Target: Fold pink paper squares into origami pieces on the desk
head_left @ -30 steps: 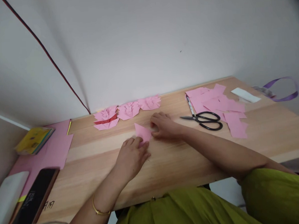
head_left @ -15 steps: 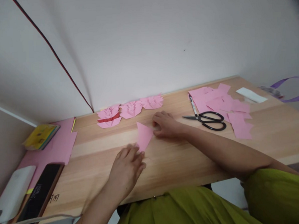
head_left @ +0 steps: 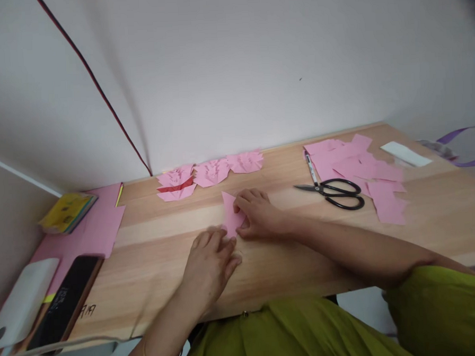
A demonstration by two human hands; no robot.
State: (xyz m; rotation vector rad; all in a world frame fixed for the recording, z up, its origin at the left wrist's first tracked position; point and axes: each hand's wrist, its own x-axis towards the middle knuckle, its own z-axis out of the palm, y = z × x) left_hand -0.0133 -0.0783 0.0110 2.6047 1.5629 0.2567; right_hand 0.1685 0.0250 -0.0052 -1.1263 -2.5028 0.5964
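Observation:
A folded triangle of pink paper (head_left: pixel 230 216) lies on the wooden table in front of me, its tip pointing away. My left hand (head_left: pixel 210 262) pins its near corner, thumb and fingers close together on the paper. Over its right side, my right hand (head_left: pixel 261 214) is curled with the fingertips gripping the sheet, hiding that edge. Behind them, cut pink paper pieces (head_left: pixel 211 172) stand in a row by the wall, the left one crossed by a red strip (head_left: pixel 176 186).
Black-handled scissors (head_left: pixel 333 190) and a pen (head_left: pixel 311 168) lie on the right beside pink paper scraps (head_left: pixel 354 158) and a white strip (head_left: pixel 406 153). On the left are a yellow packet (head_left: pixel 68 212), a large pink sheet (head_left: pixel 108 227), a white device (head_left: pixel 27 300) and a dark box (head_left: pixel 67 304).
My right hand has moved left and nearer to me, from the paper's right corner to over its right side. My left hand stays at the near corner.

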